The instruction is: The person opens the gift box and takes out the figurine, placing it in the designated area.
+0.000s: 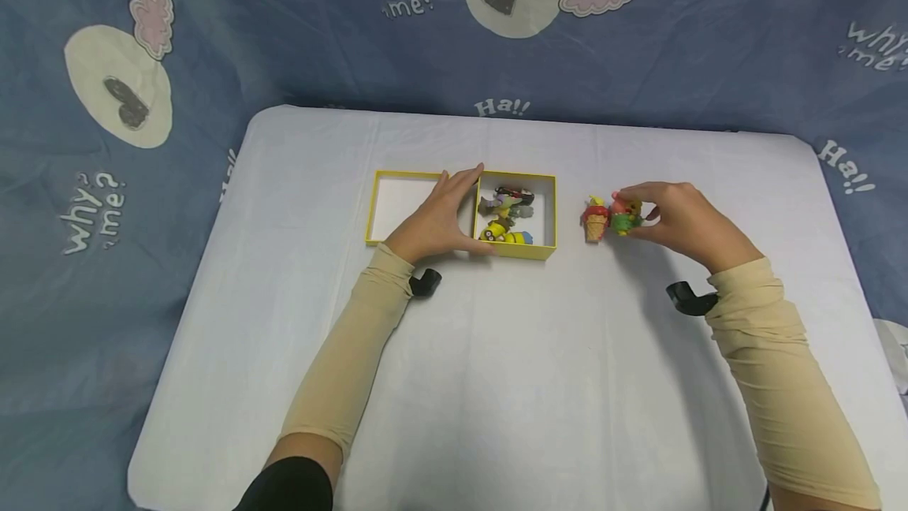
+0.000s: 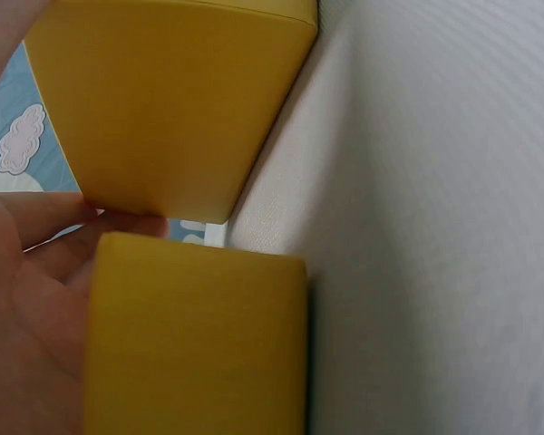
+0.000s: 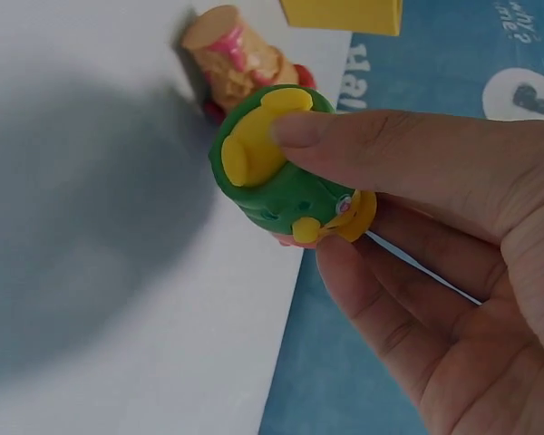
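Observation:
My right hand (image 1: 681, 215) pinches a small toy figurine (image 3: 286, 190) between thumb and fingers; it has a green lower body, yellow feet and pink on top. Its underside faces the right wrist camera. Just left of it stands an ice-cream-cone figurine (image 1: 595, 221) with a red top. My left hand (image 1: 443, 215) spans a yellow open box (image 1: 542, 252), thumb on the near wall and fingertips at the far wall. Inside the box lie several small figurines (image 1: 507, 215), some yellow and blue, others grey and dark. In the left wrist view, yellow walls (image 2: 190, 109) fill much of the frame.
A shallow yellow-rimmed tray or lid (image 1: 370, 211) with a white inside sits left of the box, partly behind my left hand. Both rest on a white-covered table (image 1: 496, 385). A blue printed cloth (image 1: 305, 30) hangs behind the far table edge.

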{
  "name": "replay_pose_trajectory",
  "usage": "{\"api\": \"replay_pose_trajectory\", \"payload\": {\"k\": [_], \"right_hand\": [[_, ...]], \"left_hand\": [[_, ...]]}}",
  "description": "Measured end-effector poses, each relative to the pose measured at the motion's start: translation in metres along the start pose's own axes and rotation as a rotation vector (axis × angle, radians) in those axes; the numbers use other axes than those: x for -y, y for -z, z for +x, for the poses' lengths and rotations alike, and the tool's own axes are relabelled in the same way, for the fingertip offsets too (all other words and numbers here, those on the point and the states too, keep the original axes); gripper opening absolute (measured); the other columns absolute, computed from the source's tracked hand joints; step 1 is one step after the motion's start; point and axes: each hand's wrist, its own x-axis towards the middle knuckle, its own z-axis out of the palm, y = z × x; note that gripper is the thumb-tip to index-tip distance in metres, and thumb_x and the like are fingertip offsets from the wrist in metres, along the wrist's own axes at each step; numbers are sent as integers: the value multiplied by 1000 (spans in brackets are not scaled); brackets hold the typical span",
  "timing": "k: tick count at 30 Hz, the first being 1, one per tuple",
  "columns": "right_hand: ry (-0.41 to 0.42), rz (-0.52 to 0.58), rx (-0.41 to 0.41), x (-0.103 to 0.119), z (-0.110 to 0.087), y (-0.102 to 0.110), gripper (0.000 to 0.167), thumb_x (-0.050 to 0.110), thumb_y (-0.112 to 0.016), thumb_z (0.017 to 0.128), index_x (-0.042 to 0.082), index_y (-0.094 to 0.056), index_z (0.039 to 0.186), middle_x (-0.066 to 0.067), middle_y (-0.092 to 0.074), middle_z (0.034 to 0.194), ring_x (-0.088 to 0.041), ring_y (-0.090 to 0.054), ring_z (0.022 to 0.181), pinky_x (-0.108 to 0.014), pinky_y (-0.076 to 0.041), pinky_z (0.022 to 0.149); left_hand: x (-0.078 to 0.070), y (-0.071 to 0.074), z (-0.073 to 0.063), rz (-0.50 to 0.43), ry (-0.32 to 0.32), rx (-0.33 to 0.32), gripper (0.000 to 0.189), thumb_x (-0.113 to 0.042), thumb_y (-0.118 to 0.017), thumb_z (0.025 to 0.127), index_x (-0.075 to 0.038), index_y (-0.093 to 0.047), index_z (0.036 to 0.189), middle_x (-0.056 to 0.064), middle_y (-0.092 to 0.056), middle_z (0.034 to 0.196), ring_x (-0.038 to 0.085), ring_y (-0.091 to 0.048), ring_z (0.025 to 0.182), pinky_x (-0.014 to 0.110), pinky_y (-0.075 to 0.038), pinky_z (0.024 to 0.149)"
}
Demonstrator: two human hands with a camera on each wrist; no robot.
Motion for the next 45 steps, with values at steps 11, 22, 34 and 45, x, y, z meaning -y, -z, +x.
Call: {"api": "replay_pose_trajectory", "payload": {"k": [11, 22, 34, 45], "right_hand": [[-71, 14, 45, -13, 0, -8, 61, -2, -86, 78, -2, -65, 136, -23, -67, 136, -38, -68, 111, -55, -61, 90], [-107, 42, 57, -21, -1, -12, 62, 2, -85, 80, 1, -64, 139, -22, -66, 138, -42, -66, 115, -59, -58, 95], [-155, 133, 96, -30, 0, -12, 63, 5, -81, 85, 4, -59, 144, -23, -59, 146, -54, -59, 127, -66, -53, 103], [-150, 117, 101, -29, -1, -12, 62, 5, -81, 85, 5, -61, 143, -22, -60, 146, -49, -59, 127, -65, -53, 104]], "left_hand": [[0, 0, -1, -2, -7, 3, 138, -62, -93, 63, -26, -10, 168, 5, -21, 173, 41, -2, 162, 53, -9, 135], [1, 0, -1, -6, -4, 2, 138, -63, -93, 63, -26, -11, 168, 5, -20, 173, 40, -1, 162, 52, -9, 135], [-1, 2, -1, -4, -9, 12, 138, -62, -93, 64, -25, -10, 168, 5, -19, 174, 39, -1, 163, 49, -5, 136], [-2, 2, -1, -6, 3, 14, 138, -61, -93, 64, -27, -9, 168, 4, -19, 174, 39, 0, 163, 51, -7, 135]]}}
